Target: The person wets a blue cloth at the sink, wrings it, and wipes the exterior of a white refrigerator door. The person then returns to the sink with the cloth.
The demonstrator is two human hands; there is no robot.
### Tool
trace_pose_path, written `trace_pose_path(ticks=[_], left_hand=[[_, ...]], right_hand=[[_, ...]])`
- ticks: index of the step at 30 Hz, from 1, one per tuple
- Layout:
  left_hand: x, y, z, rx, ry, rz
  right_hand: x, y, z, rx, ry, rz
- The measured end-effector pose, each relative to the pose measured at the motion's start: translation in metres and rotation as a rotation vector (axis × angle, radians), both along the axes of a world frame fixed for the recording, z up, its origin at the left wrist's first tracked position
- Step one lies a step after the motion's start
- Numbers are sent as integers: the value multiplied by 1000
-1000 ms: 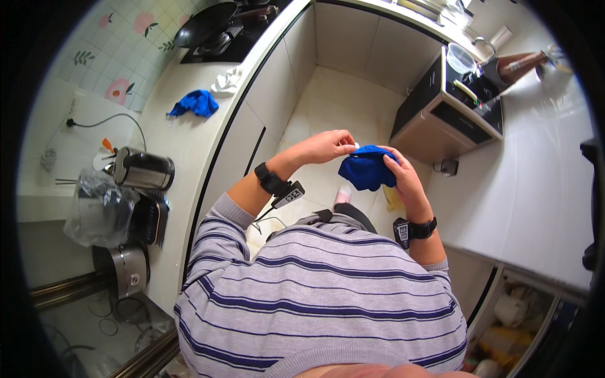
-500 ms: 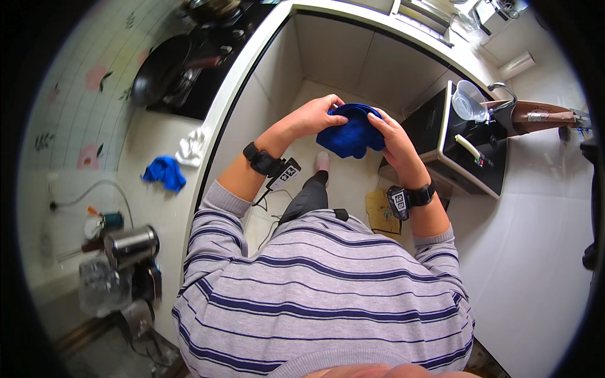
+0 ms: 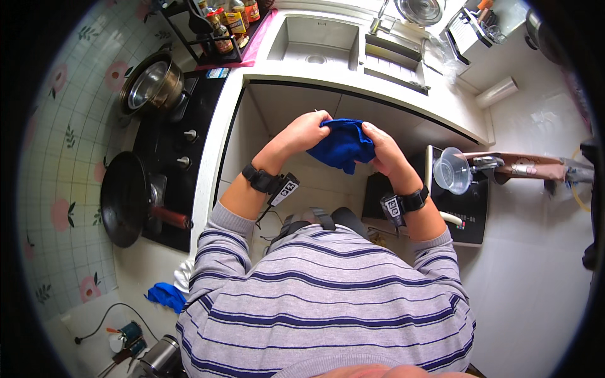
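A soft blue cloth (image 3: 343, 146) hangs between my two hands in front of my body, above the floor. My left hand (image 3: 307, 133) is closed on its upper left edge, with the fingers bunched around the fabric. At the right side my right hand (image 3: 386, 151) grips the cloth, thumb on top and fingers partly hidden behind it. The top edge runs fairly taut from hand to hand, while the lower part droops in folds.
Ahead is a counter with a sink (image 3: 309, 47). On the left stand a stove with a wok (image 3: 124, 198) and a metal pot (image 3: 151, 88), a second blue cloth (image 3: 167, 295) and a white cloth (image 3: 183, 276). A clear plastic bowl (image 3: 452, 170) sits on a black appliance at the right.
My body has moved forward, so the sink and seasoning bottles now show. Both hands still hold the cloth; its rounded double edge has become a straighter, stretched edge.
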State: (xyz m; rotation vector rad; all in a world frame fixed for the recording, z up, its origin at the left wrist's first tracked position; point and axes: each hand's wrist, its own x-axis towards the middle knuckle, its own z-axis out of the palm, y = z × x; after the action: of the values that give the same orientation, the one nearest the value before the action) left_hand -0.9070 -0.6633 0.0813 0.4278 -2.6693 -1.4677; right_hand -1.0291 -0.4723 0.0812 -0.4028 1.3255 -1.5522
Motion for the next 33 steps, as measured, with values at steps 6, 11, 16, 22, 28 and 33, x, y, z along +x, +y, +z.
trace_pose_path(ticks=[6, 11, 16, 22, 28, 33], left_hand=[[-89, -90, 12, 209, -148, -12], [-161, -151, 25, 818, -104, 179], [-253, -222, 28, 1315, 78, 383], [-337, -274, -3, 1441, 201, 491], [-380, -292, -25, 1397, 201, 448], [-401, -294, -31, 1154, 88, 322]], right_hand=[[-97, -83, 4, 14, 10, 107], [-180, -157, 14, -52, -28, 65], [-259, -222, 31, -224, -37, 149], [-325, -276, 24, -129, 3, 143], [-362, -302, -3, -79, 20, 75], [-383, -309, -27, -100, 57, 27]])
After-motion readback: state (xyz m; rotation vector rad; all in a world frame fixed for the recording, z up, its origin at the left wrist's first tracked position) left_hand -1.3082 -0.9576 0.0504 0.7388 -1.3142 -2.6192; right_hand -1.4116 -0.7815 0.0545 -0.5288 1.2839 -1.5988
